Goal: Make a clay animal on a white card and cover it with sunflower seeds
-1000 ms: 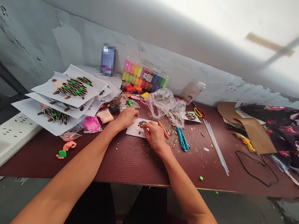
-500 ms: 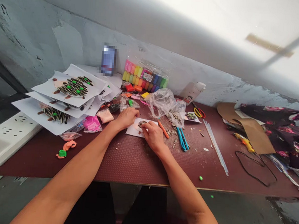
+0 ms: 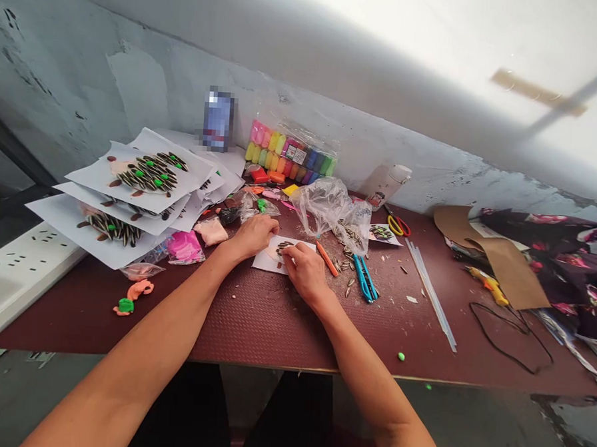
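A small white paper card [image 3: 261, 262] lies on the dark red table, bearing a pale clay shape with striped sunflower seeds [image 3: 283, 246] on it. At the card's upper left corner is my left hand [image 3: 256, 236], its fingers bent together; what they hold, if anything, is hidden. My right hand [image 3: 306, 269] rests over the card's right side, thumb and fingers pinched at the seeds. Anything between those fingertips is too small to make out. Just right of it lie an orange pen-like tool [image 3: 327, 259], loose sunflower seeds [image 3: 345, 262] and a blue utility knife [image 3: 365, 279].
Stacked paper sheets with seed hedgehogs [image 3: 151, 176] stand at the left beside a power strip [image 3: 26, 262]. Behind are coloured clay packs [image 3: 292, 153], a plastic bag [image 3: 319, 201] and a white bottle [image 3: 390, 185]. Scissors [image 3: 397, 225], glue sticks [image 3: 431, 294] and a glue gun [image 3: 490, 285] lie right.
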Demonstrator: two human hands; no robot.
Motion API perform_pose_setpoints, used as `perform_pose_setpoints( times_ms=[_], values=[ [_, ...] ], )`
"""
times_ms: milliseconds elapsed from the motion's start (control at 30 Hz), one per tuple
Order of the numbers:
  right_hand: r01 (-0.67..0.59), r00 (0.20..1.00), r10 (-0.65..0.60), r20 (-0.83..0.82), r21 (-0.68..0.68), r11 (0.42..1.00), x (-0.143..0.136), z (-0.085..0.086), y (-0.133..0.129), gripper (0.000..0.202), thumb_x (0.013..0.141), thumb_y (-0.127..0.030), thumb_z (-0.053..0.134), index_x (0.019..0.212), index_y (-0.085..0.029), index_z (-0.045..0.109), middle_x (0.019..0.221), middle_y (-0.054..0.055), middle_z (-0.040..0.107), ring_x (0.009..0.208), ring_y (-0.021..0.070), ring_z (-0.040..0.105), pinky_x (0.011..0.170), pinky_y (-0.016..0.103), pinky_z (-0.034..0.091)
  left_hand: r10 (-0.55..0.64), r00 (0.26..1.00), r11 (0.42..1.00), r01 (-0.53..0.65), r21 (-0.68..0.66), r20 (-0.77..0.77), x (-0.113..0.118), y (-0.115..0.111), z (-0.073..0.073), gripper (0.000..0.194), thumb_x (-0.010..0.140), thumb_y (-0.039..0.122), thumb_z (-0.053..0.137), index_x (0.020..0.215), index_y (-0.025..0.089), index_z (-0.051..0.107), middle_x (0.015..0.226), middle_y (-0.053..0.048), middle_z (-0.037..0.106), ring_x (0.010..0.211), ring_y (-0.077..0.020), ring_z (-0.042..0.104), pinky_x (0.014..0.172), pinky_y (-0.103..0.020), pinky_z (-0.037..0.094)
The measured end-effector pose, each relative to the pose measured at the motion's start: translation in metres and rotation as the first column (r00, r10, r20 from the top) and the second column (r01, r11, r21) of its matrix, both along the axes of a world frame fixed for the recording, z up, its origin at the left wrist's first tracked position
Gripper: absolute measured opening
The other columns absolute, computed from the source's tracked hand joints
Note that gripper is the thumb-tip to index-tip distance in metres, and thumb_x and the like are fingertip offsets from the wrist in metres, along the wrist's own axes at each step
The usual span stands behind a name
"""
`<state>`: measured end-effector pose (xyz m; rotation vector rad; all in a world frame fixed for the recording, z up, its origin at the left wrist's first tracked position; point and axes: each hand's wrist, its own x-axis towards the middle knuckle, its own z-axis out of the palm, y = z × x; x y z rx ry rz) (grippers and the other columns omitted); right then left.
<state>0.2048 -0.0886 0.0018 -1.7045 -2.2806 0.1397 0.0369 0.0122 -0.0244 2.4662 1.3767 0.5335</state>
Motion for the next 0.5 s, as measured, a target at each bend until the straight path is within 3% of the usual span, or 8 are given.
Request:
perform_pose_setpoints(
  times_ms=[500],
  values=[
    [0.026,0.997,-0.023,0.073,-0.04,0.999,-0.0032,0.004,-0.0008,0.029,0.103,-0.027,0.047,0.108,-0.024,0.075,0.097,0.006,0.069,0.084,0.017,0.059,0.069,0.025,0.035,-0.006,1.0,1.0,0.006,0.008,0.013,0.0,0.0009,-0.002,0.028,0.08,0.01,0.049,0.089,0.017,0.074,0.093,-0.01,0.072,0.093,-0.0243,0.065,0.083,-0.033,0.05]
  ],
)
